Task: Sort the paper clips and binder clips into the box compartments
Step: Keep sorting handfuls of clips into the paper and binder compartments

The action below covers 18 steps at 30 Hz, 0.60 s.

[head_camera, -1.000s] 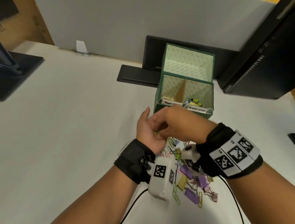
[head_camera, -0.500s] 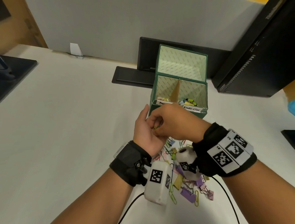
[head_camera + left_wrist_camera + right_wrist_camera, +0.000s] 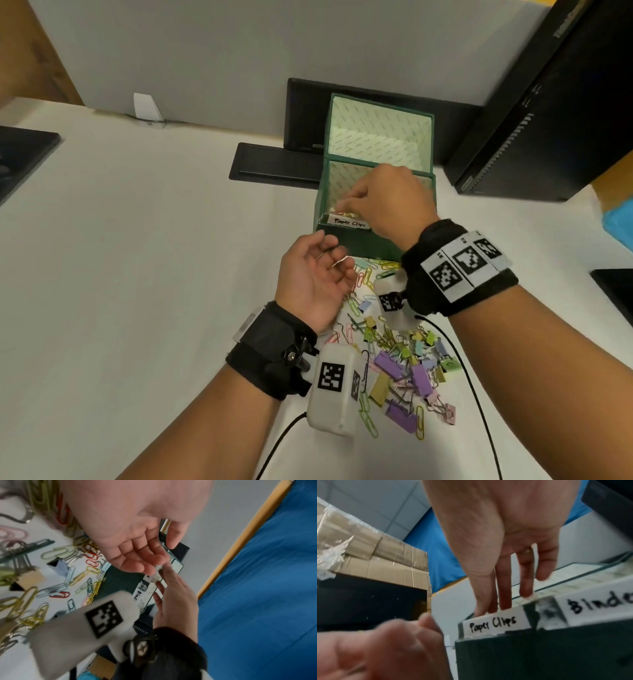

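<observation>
A green box (image 3: 359, 240) stands in the middle of the white desk, with front labels "Paper Clips" (image 3: 349, 222) and "Binder Clips" (image 3: 594, 605). My right hand (image 3: 342, 206) reaches down into the paper clip compartment. Its fingers (image 3: 505, 588) are straight and their tips are hidden behind the front wall. A few coloured clips show under them. My left hand (image 3: 315, 277) lies palm up just left of the box front, fingers loosely curled and holding nothing that I can make out. A mixed pile of paper clips and binder clips (image 3: 400, 359) lies between my wrists.
The open box lid (image 3: 378, 137) stands up behind the compartments. A black slab (image 3: 274, 162) lies left of the box and a black computer tower (image 3: 548, 120) stands at the right. A black cable (image 3: 476, 394) runs past the pile.
My right hand has left my left palm and moved forward over the paper clip compartment. The left hand has opened out, palm up, and stayed near the box front.
</observation>
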Tool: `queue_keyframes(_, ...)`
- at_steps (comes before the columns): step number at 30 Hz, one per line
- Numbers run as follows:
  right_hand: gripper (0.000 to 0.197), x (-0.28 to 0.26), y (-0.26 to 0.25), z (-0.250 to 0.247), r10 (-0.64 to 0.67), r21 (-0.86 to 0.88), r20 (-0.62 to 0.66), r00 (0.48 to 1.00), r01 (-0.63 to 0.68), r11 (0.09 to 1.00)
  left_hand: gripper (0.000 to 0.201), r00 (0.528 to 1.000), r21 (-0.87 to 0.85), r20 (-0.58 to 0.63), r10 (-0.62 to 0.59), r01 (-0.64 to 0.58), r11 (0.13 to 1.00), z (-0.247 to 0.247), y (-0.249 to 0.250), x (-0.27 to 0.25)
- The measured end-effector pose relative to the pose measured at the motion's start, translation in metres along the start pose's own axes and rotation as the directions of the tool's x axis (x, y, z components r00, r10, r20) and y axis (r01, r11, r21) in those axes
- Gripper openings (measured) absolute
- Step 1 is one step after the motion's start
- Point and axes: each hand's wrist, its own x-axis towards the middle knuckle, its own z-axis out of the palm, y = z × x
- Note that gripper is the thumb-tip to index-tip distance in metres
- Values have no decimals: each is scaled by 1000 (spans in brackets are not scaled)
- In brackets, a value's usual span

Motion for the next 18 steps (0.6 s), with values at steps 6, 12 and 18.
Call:
queue_keyframes(6,25,-40,14,-30,44,272,-65,997,-25,962,26,998,58,51,26,-29,998,1,4,-1)
queue_keyframes(12,22,-82,53,-34,79,198,235,969,-127,972,27,976,462,175,129,-197,865,12,12,-24)
queue_keyframes(18,52,-75,85,-20,35,-120,544,838,36,992,22,862,888,385,329,-443,125,27,41,-51)
